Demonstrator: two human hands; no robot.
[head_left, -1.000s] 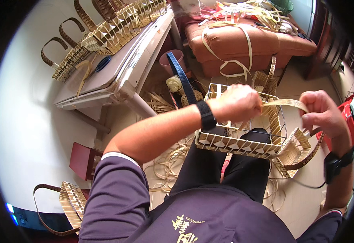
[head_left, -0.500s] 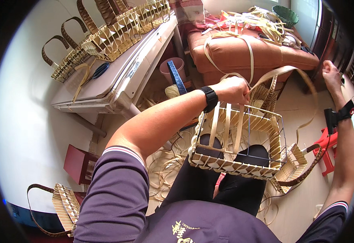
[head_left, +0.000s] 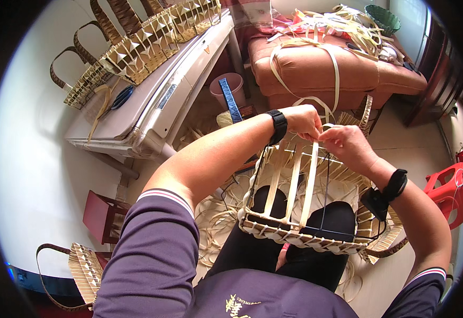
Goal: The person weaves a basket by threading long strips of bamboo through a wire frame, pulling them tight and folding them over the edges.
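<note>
Over a seated person's black-clad knees [head_left: 338,216], a part-woven rect. basket [head_left: 279,231] sat just below both hands. At its far edge, the L hand [head_left: 302,121], nearly closed, pinched a pale strip [head_left: 308,185]; the R hand [head_left: 349,144], thumb & fingertips together, pinched it alongside, w/ a red stool [head_left: 446,181] off R.

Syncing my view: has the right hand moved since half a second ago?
Yes: the right hand moved left, from right of the salmon-pink sofa to below it in view.
</note>
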